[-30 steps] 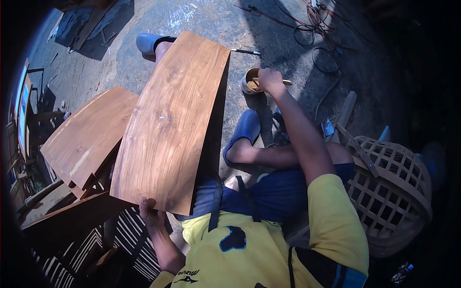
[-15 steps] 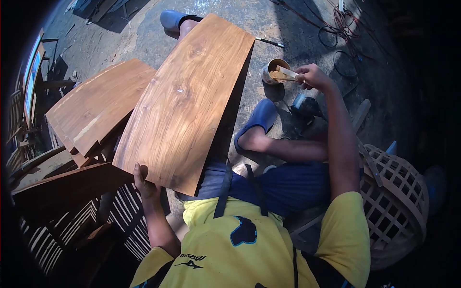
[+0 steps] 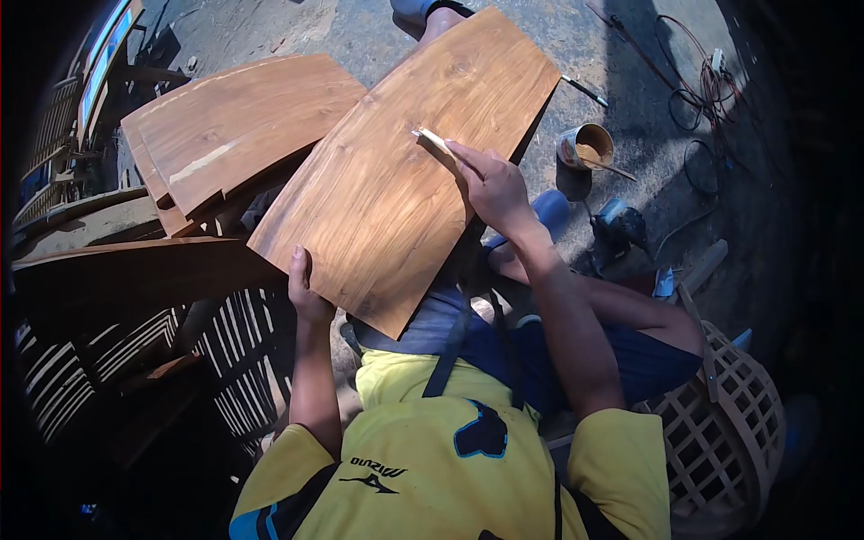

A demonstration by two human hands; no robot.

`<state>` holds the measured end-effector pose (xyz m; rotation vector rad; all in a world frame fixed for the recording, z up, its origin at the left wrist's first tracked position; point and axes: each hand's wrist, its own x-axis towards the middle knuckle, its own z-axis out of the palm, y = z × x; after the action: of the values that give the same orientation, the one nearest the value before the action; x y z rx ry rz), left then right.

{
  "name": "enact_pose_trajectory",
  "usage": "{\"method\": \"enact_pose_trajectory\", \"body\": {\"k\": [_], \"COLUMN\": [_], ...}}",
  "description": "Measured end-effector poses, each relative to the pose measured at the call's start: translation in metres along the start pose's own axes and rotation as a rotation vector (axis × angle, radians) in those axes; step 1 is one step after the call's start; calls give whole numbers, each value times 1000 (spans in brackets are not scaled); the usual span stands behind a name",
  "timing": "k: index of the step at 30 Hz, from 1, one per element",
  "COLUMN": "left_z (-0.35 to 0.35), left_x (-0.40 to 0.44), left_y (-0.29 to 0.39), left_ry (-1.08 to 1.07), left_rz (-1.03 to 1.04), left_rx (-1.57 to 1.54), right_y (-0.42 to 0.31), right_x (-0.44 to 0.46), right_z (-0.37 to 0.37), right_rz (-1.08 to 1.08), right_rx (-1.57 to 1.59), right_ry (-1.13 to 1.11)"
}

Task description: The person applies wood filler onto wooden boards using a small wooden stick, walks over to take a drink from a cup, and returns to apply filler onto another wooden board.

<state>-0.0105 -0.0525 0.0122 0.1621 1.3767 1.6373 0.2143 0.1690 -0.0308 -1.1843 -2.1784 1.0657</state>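
Observation:
A curved wooden panel (image 3: 396, 189) lies tilted across my lap and leg. My left hand (image 3: 306, 290) grips its lower left edge, thumb on top and the other fingers hidden beneath. My right hand (image 3: 493, 187) is closed around a pale flat stick (image 3: 438, 144), whose tip is at a small light spot on the panel's face. To the right of the panel stands an open can (image 3: 585, 147) of tan paste, with another thin stick leaning out of it. A dark pen-like object (image 3: 585, 92) lies on the ground by the panel's far corner.
More wooden panels (image 3: 243, 117) are stacked at the left, above slatted wooden pieces (image 3: 238, 360). A dark and blue power tool (image 3: 619, 225) sits right of my foot. Tangled cables (image 3: 711, 90) lie at the upper right, and a woven basket (image 3: 720, 423) stands at the lower right.
My right hand has moved left from the can to the panel, bringing the pale stick with it. The view has shifted, so the panels appear farther right; my left hand still holds the panel's edge.

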Motion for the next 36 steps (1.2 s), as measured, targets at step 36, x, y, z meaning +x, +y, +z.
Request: {"method": "enact_pose_trajectory", "body": {"k": [36], "left_z": [7], "left_x": [8], "left_y": [7], "left_ry": [-5], "left_rz": [-24], "left_rx": [-29], "right_y": [-30], "right_x": [48], "right_z": [-46], "right_rz": [6], "right_rx": [-403], "right_ry": [-188]}}
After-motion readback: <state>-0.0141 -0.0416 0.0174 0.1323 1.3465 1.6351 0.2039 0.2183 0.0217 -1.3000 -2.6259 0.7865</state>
